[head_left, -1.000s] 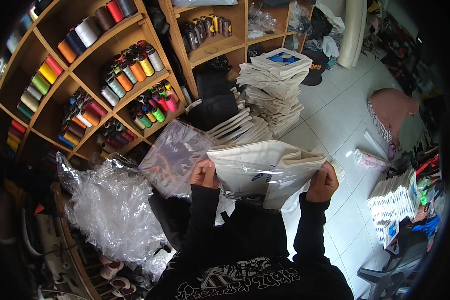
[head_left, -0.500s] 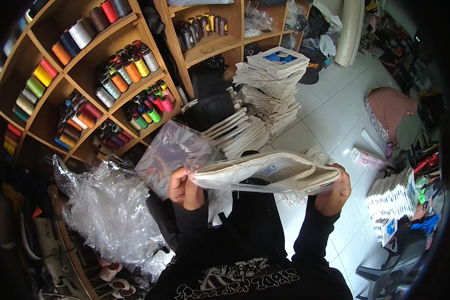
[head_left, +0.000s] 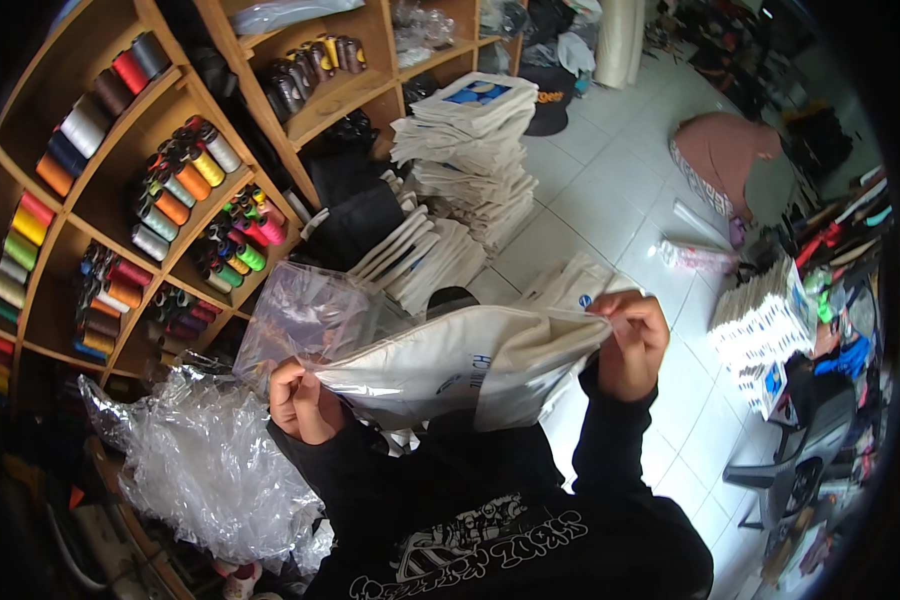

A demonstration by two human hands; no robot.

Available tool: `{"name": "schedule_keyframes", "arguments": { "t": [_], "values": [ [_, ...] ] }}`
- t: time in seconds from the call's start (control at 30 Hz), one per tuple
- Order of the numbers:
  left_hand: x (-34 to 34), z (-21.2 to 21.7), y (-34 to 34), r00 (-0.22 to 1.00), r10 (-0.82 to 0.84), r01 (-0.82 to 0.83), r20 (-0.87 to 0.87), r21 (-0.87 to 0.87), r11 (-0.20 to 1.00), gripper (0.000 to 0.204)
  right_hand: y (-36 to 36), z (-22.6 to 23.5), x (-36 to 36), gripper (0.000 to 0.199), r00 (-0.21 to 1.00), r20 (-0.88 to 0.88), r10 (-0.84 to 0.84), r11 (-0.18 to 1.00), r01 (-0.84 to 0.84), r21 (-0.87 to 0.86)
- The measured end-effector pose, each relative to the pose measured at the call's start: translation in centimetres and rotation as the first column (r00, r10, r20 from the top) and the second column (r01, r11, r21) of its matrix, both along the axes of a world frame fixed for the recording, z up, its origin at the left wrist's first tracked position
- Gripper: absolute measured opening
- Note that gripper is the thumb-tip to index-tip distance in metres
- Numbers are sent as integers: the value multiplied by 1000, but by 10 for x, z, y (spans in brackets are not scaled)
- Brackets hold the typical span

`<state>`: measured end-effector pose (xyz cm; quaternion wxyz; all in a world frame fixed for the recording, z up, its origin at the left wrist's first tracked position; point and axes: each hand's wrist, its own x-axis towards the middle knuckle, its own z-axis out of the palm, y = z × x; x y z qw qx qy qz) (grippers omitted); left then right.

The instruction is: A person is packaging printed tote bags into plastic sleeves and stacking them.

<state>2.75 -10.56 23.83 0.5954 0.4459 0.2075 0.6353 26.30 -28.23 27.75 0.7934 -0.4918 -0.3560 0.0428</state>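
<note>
A cream canvas bag with dark blue print is stretched between my hands, inside a clear plastic bag whose shiny film shows over its front. My left hand is closed at the left end, fingertips pinching the plastic at the corner. At the other end, my right hand pinches the upper right corner between thumb and fingers. The pair is held in front of my chest, tilted, right end higher. Whether the fingers also grip the canvas cannot be told.
Left stands a wooden shelf of thread spools, with a heap of clear plastic below. Ahead are a tall stack of cream bags and a flat plastic package. Right, a person bends low near another stack and a dark chair.
The view has turned right. My right hand has risen relative to my left, and the canvas bag has tipped so more of its printed front shows. Both hands keep their hold.
</note>
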Motion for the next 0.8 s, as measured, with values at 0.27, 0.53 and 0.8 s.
{"name": "schedule_keyframes", "arguments": {
  "t": [0.27, 0.53, 0.8],
  "values": [
    [-16, 27, -13, 980, -181, 163, 80, 192, 968, 11, -13, 11, -5, 3, 967, -32, 252, 956, -244, 166],
    [-22, 28, -5, 991, -119, 113, 58, 99, 989, 10, -15, 36, 1, 6, 979, 202, -12, 996, 30, -87],
    [17, -6, 39, 977, -210, 210, -24, -15, 978, 15, 22, 15, 43, 6, 974, 219, -57, 987, 89, -137]
  ]
}}
